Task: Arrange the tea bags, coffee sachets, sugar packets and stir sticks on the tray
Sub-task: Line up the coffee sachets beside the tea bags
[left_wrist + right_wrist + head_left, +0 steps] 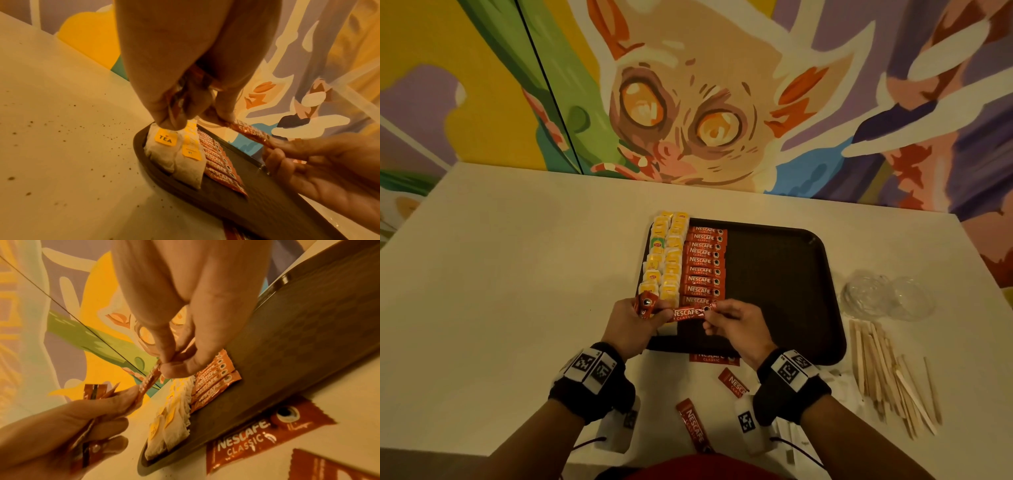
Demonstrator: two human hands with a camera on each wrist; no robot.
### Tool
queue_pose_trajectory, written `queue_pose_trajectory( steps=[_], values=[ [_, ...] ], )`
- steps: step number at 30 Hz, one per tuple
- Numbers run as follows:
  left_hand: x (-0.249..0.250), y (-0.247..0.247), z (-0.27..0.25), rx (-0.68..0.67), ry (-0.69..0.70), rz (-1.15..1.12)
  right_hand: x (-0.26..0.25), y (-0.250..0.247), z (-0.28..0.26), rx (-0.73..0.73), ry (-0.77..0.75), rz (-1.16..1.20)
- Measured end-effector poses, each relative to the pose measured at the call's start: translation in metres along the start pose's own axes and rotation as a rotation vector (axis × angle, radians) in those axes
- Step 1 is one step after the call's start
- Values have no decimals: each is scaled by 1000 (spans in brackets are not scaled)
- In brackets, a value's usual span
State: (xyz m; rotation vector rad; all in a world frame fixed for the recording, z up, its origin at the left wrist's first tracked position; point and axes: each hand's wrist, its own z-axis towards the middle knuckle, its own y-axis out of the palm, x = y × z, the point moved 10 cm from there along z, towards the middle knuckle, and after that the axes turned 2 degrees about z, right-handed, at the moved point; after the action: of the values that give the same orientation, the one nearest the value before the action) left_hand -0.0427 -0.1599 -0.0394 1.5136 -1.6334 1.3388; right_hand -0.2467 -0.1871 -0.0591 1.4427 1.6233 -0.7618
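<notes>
A dark tray (774, 274) lies on the white table. Two columns of tea bags (664, 257) fill its left edge, and a column of red coffee sachets (703, 263) lies beside them. My left hand (640, 320) grips a small bunch of coffee sachets (645, 305) above the tray's near left corner. My right hand (726, 318) pinches the right end of one red sachet (688, 313) that spans between both hands; its left end is at the left thumb (224, 105). In the right wrist view the pinched sachet (151, 379) hangs above the tea bags (174, 418).
Three loose coffee sachets (695, 425) lie on the table near the tray's front edge. A pile of wooden stir sticks (887, 373) sits at the right, with crumpled clear plastic (887, 294) behind it. A painted wall stands behind the table.
</notes>
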Motion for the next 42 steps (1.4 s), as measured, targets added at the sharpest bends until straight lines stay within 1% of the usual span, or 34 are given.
queue_pose_trajectory(
  steps=[5,9,13,17,22,31,37,42],
  values=[
    [3,8,2,21,-3,55,13,-11,3,74,99,-29],
    [-2,9,2,40,-22,109,20,-23,6,125,131,-125],
    [-15,0,5,63,-75,111,28,-40,5,184,163,-229],
    [-22,-5,4,45,-90,91,43,-52,3,248,228,-271],
    [-23,-3,4,23,-93,85,54,-49,3,241,302,-301],
    [-17,5,0,-18,-59,111,44,-41,4,231,298,-424],
    [-15,4,-1,-23,-36,103,37,-42,6,274,282,-530],
    [-15,5,-1,-30,-31,78,35,-43,10,287,262,-554]
  ],
)
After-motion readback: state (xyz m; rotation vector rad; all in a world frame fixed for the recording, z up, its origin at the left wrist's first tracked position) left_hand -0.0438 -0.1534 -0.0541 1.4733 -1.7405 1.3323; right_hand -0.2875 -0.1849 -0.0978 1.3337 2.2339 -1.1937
